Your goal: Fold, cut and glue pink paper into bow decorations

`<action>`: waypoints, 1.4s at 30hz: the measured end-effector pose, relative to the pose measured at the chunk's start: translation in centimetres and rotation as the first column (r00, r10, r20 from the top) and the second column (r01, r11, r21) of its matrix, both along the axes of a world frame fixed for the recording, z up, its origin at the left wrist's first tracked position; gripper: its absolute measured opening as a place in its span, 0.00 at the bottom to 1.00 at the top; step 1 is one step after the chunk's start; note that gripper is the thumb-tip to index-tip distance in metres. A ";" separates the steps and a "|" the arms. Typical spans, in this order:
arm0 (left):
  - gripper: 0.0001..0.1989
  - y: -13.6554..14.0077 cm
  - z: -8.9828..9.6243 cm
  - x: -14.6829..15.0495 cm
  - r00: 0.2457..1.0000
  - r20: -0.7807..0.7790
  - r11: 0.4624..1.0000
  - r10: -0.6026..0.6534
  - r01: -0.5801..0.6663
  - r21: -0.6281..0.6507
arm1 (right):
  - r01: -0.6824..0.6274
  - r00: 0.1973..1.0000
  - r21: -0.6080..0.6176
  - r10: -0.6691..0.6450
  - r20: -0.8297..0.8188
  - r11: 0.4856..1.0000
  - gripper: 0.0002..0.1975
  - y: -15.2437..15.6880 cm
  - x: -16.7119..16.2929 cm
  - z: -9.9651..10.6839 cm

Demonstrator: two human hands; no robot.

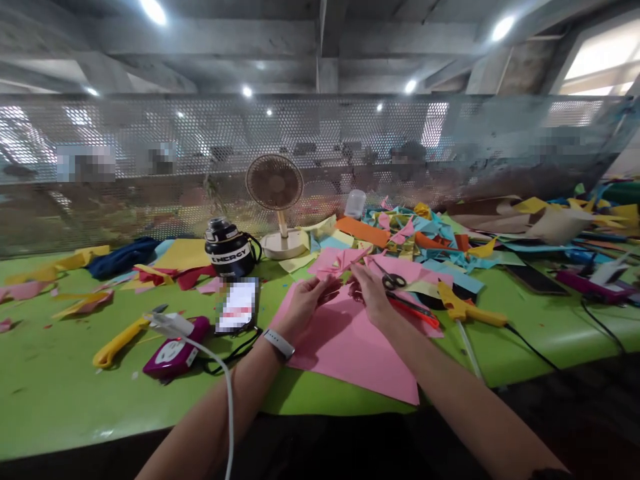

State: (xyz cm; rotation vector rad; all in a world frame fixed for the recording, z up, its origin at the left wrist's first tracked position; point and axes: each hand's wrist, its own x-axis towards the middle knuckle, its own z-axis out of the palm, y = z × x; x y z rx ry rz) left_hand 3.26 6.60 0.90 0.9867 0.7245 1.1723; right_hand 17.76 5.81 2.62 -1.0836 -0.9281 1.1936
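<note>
A small piece of folded pink paper (339, 263) with pleat-like creases is held up between my two hands. My left hand (306, 305) pinches its lower left side, a pale watch band on that wrist. On its right side, the fingers of my right hand (371, 293) are closed at the paper's edge; the fingertips are partly hidden. Beneath both hands lies a large flat pink sheet (360, 357). Black-handled scissors (394, 280) rest just beyond my right hand. Close to its right are an orange-red cutter (417, 315) and a yellow glue gun (465, 310) with a cord.
Left of the sheet are a phone (237, 308), a purple power socket (175, 357) with a white cable crossing my left forearm, and a yellow-handled tool (120, 343). Behind stand a black jug (229, 252) and a small fan (275, 183). Coloured paper scraps (440, 237) pile up at the back right.
</note>
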 end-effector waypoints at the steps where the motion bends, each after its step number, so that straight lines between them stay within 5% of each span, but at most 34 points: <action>1: 0.19 -0.1 -0.1 0.0 1.000 -0.020 1.000 -0.013 0.013 0.009 | -0.005 1.000 0.002 0.005 -0.015 1.000 0.20 0.1 0.0 -0.1; 23: 0.18 -0.4 -0.1 0.2 1.000 -0.031 0.996 -0.005 0.008 0.091 | 0.044 0.996 0.059 -0.040 -0.080 0.997 0.22 0.2 0.2 -0.6; 31: 0.17 -0.3 -0.5 0.2 0.998 -0.057 0.988 -0.004 0.012 0.153 | 0.006 0.997 0.045 -0.010 0.079 0.999 0.16 0.1 0.2 -0.7; 42: 0.20 -0.8 0.0 0.3 0.999 -0.023 0.989 -0.042 0.045 0.143 | -0.003 0.999 0.068 0.000 0.044 0.998 0.18 0.4 0.3 -0.8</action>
